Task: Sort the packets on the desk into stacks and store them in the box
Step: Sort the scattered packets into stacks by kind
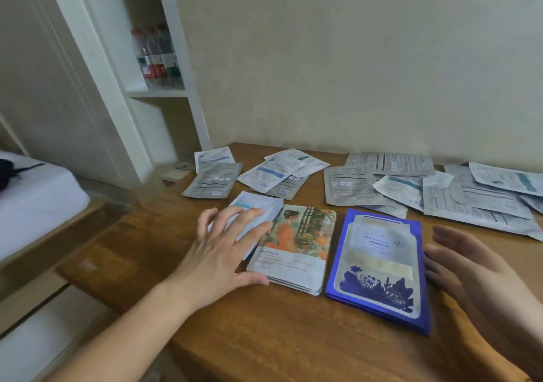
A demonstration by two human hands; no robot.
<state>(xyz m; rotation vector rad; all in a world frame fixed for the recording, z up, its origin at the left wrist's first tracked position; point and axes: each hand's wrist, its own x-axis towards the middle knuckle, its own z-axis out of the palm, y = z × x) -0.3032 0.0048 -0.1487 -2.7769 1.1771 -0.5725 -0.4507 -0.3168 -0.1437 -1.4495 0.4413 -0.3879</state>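
Three stacks of packets lie side by side on the wooden desk [264, 337]: a white stack [261, 208] at the left, a stack with a painted woman in orange [296, 243] in the middle, a blue stack [379, 270] at the right. My left hand [217, 252] lies spread with straight fingers over the white stack, its thumb against the near left corner of the painted stack. My right hand [476, 267] stands open, palm toward the blue stack's right edge, fingertips close to it. Several silver and white packets [426, 187] lie scattered at the back. No box is in view.
A white shelf unit [158, 93] with bottles [155, 55] stands at the left behind the desk. A bed with white sheet [32, 199] is at the far left. The wall runs right behind the desk's far edge.
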